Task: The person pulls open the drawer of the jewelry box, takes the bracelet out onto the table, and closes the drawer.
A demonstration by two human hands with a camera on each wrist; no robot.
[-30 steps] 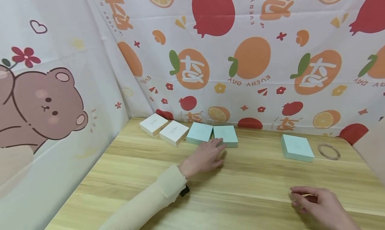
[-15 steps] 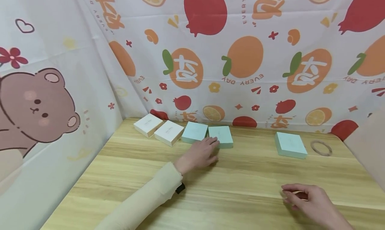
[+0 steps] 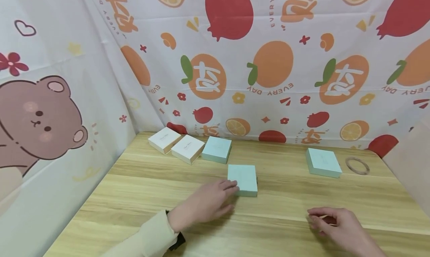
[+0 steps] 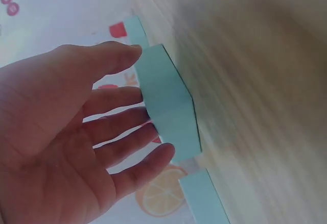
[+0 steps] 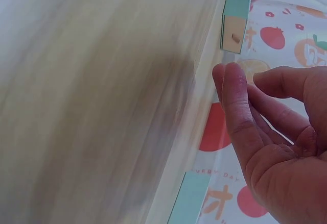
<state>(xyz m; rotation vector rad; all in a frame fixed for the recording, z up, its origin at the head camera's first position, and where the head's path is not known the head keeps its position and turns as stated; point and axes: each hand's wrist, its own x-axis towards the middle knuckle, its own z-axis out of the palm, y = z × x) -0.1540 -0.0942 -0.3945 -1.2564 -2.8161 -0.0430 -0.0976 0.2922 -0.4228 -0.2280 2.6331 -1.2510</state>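
A square mint-green box (image 3: pixel 242 176) lies flat on the wooden table, apart from the others. My left hand (image 3: pixel 203 203) touches its near left part, fingertips on the top. In the left wrist view, the fingers (image 4: pixel 127 119) stretch to the box (image 4: pixel 171 101), and the thumb tip lies by its edge. A tan end with a small dark tab shows on the box (image 5: pixel 237 4) in the right wrist view. My right hand (image 3: pixel 339 223) is held at the near right, fingers loosely bent, thumb apart from them, holding nothing.
Two white boxes (image 3: pixel 164 139) and another mint box (image 3: pixel 216 148) stand in a row at the back left. A third mint box (image 3: pixel 324 161) lies at the right, beside a thin brownish ring (image 3: pixel 357 165). Printed cloth (image 3: pixel 242 62) hangs behind the table (image 3: pixel 279 208).
The mint box has slid from the back row toward me under my left hand, which has drawn back with it. My right hand has barely moved. The head view has shifted slightly.
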